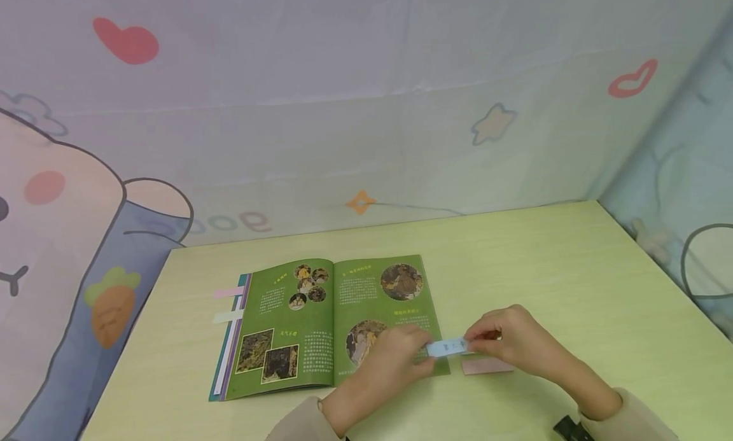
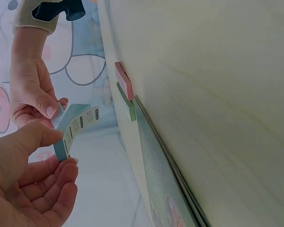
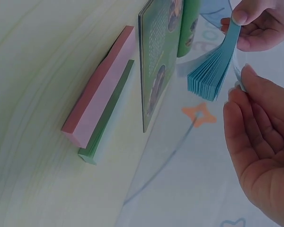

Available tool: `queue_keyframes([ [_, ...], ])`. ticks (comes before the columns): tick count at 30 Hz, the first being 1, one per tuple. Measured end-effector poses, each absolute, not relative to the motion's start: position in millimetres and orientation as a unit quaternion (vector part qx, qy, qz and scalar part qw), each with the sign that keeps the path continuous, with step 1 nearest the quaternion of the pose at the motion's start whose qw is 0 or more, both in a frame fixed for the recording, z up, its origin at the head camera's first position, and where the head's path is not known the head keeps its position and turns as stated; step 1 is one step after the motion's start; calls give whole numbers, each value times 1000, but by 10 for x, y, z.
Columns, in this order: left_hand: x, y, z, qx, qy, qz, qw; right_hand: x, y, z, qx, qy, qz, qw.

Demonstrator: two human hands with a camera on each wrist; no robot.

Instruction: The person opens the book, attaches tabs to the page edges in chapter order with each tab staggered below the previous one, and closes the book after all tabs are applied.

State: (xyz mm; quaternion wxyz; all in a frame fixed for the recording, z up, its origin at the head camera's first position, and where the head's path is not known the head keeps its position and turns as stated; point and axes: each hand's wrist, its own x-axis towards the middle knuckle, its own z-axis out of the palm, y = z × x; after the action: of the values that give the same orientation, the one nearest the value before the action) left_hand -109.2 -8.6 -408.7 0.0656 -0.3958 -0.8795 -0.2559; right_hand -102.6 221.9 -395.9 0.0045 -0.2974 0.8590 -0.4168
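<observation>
My left hand (image 1: 386,358) pinches one end of a pad of light blue sticky notes (image 1: 443,348) between thumb and fingers. Its sheets fan out at the free end in the right wrist view, a thick blue stack (image 3: 210,75). With thumb and fingertips, my right hand (image 1: 518,339) pinches a single sheet (image 3: 238,74) that bends away from the stack. Handwritten marks show on the blue strip in the head view. Both hands are raised over the lower right corner of an open book (image 1: 315,326) with green pages, photos and text.
On the table (image 1: 550,263), right of the book, a pink sticky-note pad (image 1: 487,365) lies beside a green one (image 3: 106,113). Pink (image 1: 229,292) and pale green (image 1: 229,316) tabs stick out from the book's left edge. A printed cloth (image 1: 286,142) hangs behind the table.
</observation>
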Motion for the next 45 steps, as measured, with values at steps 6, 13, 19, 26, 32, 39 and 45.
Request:
queue_keyframes([
  [6, -1096, -88, -4082, -395, -876, -270, 59, -1029, 2212, -3971, -297, 860, -414, -10],
  [13, -1148, -75, -4092, -399, -872, -276, 67, -1043, 2198, -3977, -298, 868, -393, -51],
  [19, -1182, -65, -4103, -395, -874, -276, 72, -1051, 2187, -3982, -305, 868, -385, -76],
  [26, -1200, -60, -4110, -387, -878, -273, 75, -1034, 2166, -3978, -299, 868, -388, -83],
  [32, -1206, -57, -4088, -382, -879, -276, 76, -1001, 2135, -3953, -296, 863, -398, -89],
  [39, -1214, -56, -4066, -381, -877, -282, 77, -978, 2112, -3926, -305, 860, -393, -111],
  [45, -1221, -51, -4077, -378, -875, -292, 75, -963, 2091, -3910, -320, 855, -386, -135],
])
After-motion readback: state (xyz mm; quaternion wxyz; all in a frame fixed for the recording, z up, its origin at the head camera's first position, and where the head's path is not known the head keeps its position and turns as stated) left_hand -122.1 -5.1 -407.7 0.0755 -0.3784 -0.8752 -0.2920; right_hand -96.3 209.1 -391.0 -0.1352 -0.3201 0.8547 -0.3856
